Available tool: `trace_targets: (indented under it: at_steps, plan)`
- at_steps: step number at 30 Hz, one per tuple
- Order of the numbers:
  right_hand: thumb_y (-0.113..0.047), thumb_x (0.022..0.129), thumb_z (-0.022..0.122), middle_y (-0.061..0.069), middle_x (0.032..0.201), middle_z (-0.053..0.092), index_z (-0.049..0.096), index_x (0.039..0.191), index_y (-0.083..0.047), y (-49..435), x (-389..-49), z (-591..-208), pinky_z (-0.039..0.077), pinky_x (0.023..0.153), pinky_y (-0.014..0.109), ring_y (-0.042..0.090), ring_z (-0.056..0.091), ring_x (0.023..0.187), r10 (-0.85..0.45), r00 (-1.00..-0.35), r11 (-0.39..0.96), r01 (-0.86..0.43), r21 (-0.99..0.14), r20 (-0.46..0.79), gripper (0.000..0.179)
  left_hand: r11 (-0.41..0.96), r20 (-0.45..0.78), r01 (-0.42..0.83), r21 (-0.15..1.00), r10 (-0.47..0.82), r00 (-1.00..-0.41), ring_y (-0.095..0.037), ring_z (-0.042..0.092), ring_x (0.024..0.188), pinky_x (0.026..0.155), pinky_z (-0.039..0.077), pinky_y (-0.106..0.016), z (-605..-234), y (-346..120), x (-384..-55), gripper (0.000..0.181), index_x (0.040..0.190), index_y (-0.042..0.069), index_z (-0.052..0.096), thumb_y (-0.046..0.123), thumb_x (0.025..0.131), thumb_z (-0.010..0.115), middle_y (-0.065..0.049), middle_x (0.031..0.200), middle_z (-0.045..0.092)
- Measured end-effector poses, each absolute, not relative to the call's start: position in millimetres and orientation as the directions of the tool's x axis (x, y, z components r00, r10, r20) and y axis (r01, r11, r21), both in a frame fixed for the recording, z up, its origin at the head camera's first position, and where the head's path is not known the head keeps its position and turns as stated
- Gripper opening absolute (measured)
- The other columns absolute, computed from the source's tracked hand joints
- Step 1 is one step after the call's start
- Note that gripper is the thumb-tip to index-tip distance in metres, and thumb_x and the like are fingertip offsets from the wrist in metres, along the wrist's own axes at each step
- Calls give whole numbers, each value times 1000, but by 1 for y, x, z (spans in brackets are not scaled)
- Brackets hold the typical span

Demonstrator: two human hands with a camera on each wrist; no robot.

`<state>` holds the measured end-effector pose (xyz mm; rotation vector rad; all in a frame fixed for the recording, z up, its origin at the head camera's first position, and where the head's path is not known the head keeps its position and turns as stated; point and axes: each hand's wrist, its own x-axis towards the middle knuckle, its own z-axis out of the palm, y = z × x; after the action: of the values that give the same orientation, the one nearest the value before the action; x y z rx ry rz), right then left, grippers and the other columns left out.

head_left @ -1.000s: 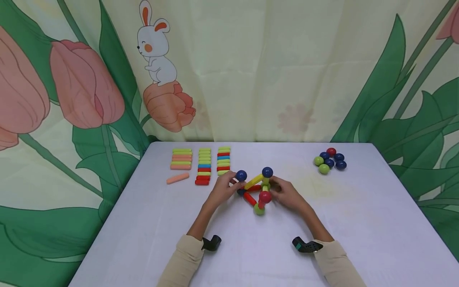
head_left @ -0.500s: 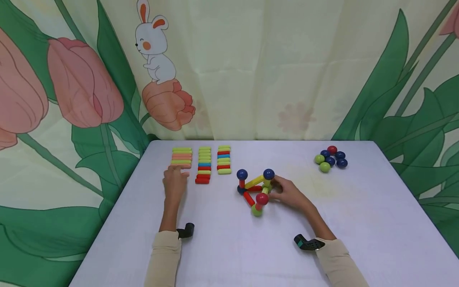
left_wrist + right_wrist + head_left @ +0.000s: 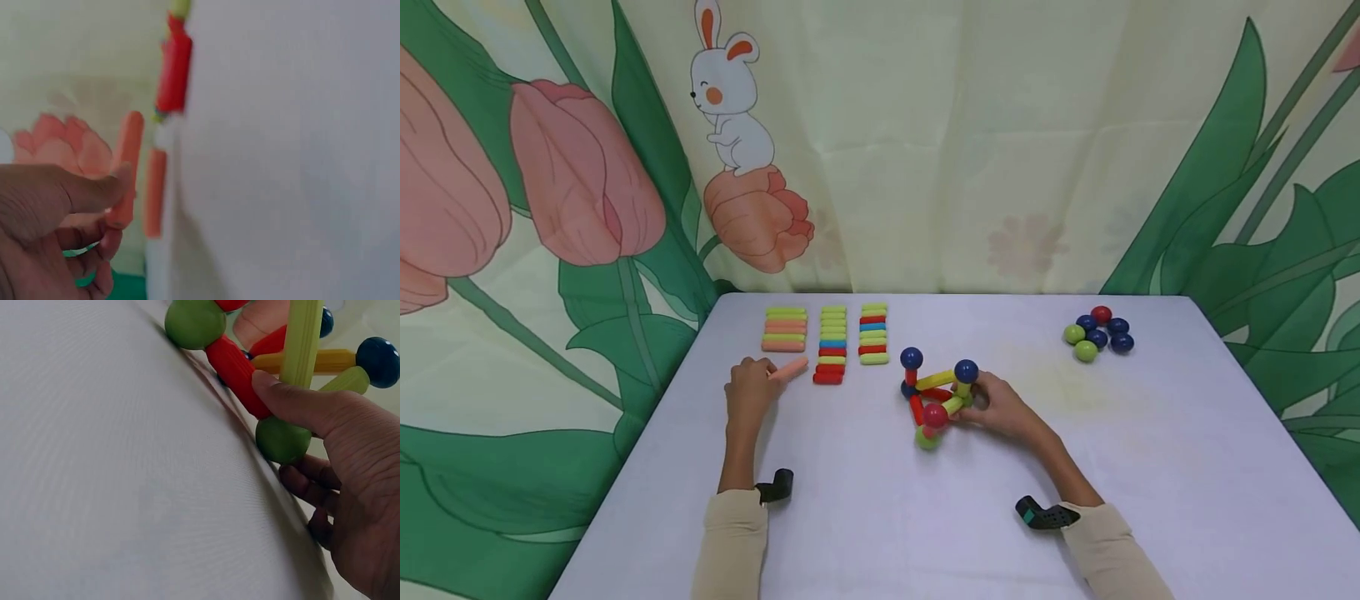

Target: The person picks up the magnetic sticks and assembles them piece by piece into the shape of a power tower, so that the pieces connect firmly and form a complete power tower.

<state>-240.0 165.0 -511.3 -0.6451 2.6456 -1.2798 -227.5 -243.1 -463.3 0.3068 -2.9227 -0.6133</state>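
Note:
My left hand (image 3: 749, 390), at the left of the table, pinches a salmon-orange rod (image 3: 788, 369) between thumb and fingers. The left wrist view shows this rod (image 3: 129, 165) raised, with the thumb across it. At the table's middle stands a frame of balls and rods, with red rods (image 3: 936, 394), a yellow rod (image 3: 936, 379), blue balls (image 3: 966, 372), a red ball (image 3: 936, 416) and a green ball (image 3: 927, 438). My right hand (image 3: 1000, 404) grips its right side. In the right wrist view the thumb presses a red rod (image 3: 239, 378), and fingers touch a green ball (image 3: 283, 439).
Three columns of rods lie at the back left: a lime-and-orange one (image 3: 785, 330), a mixed one (image 3: 832, 344) and another (image 3: 873, 334). Several loose balls (image 3: 1097, 338) cluster at the back right. A printed curtain (image 3: 910, 167) hangs behind the table (image 3: 880, 517).
My left hand has left the frame, moved leftward and picked up the salmon-orange rod. The frame has turned slightly in my right hand, its red ball shifting left.

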Motion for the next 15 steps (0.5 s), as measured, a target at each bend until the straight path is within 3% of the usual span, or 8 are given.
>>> trace_targets:
  at_steps: [3,7,10,15]
  plan:
    - [-37,80,79,3,103,62,58,116,-12,161,-238,-511,48,86,41,21,53,95,-418,-906,594,-326,-735,64,49,793,88,-84,604,-171,-981,-30,58,92,73,51,-38,-454,-221,-221,27,110,0,69,20,92,69,-17,100,64]
    - [-38,78,80,1,93,59,58,109,-14,158,-235,-509,46,75,33,19,52,88,-417,-906,625,-345,-700,75,45,529,-5,-24,848,-38,-999,-24,59,95,76,52,-31,-450,-181,-210,33,115,5,68,28,92,69,-11,104,67]
    - [-35,78,81,1,90,59,58,104,-16,158,-234,-508,46,73,33,18,52,85,-421,-903,617,-355,-702,87,40,375,-97,-62,925,76,-992,-23,62,93,77,54,-30,-457,-151,-204,35,115,7,67,31,91,70,-8,101,69]
    - [-34,78,80,0,98,63,59,108,-17,160,-232,-507,49,80,36,18,55,90,-419,-904,619,-357,-700,91,40,311,-146,-77,947,205,-968,-21,68,87,77,56,-30,-473,-120,-200,35,114,6,65,31,89,71,-8,99,72]
